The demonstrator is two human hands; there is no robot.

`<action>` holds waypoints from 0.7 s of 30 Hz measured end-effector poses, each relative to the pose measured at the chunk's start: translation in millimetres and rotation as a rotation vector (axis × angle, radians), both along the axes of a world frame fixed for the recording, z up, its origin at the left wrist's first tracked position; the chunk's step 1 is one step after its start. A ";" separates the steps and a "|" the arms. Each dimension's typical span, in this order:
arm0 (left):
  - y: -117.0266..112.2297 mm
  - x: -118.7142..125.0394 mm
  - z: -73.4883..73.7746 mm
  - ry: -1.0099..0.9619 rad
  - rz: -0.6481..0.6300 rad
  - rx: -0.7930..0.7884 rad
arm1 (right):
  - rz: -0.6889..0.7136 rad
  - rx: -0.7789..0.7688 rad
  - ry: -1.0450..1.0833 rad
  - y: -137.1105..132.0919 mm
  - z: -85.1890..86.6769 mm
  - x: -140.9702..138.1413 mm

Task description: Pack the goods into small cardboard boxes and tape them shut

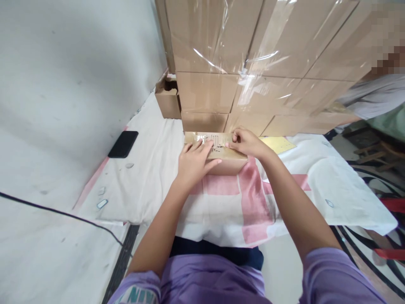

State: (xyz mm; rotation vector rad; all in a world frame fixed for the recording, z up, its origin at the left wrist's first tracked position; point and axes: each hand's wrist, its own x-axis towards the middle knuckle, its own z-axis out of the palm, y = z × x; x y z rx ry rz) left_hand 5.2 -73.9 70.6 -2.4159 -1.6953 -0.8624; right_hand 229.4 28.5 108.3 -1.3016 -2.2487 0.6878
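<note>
A small brown cardboard box [226, 167] lies on the cloth-covered table in front of me, its top bearing printed dark marks and a shiny strip that looks like clear tape [200, 137]. My left hand [193, 164] rests on the left part of the box top, fingers stretched out and thumb along the front edge. Over the right end of the top, my right hand [248, 142] is closed in a pinch, thumb and curled fingers touching the box. Whatever sits between those fingertips is too small to make out.
Large cartons [205, 93] wrapped in clear film stand stacked behind the box. An open small carton [167, 99] and a black phone [123, 144] are at left, by the wall. Yellow paper [276, 145] lies right. Another person's sleeve [373, 95] shows at far right.
</note>
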 end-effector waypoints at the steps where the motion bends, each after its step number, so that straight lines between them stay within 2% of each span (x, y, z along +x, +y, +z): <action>1: 0.2 0.2 -0.8 -0.001 -0.001 0.007 | -0.054 0.023 -0.017 -0.1 0.4 -1.3; 3: 0.2 0.7 -2.6 -0.009 -0.002 0.024 | -0.129 0.065 -0.051 -0.6 1.0 -3.8; 7: 1.3 0.4 -5.2 -0.015 -0.001 0.029 | -0.149 0.093 -0.062 1.5 -1.3 -7.0; 12: 9.3 -1.8 -3.7 0.004 0.004 0.034 | -0.205 -0.055 0.124 21.0 -9.7 -4.7; 15: 8.3 -1.1 -3.4 0.051 -0.035 0.051 | -0.231 -0.130 0.252 26.5 -8.1 5.3; 18: 4.2 -6.8 -9.8 0.075 -0.059 0.170 | -0.192 -0.182 0.371 12.2 -1.9 23.6; 21: 7.9 -20.1 -21.1 -0.033 -0.072 0.303 | -0.138 -0.257 0.453 -17.7 -3.2 42.6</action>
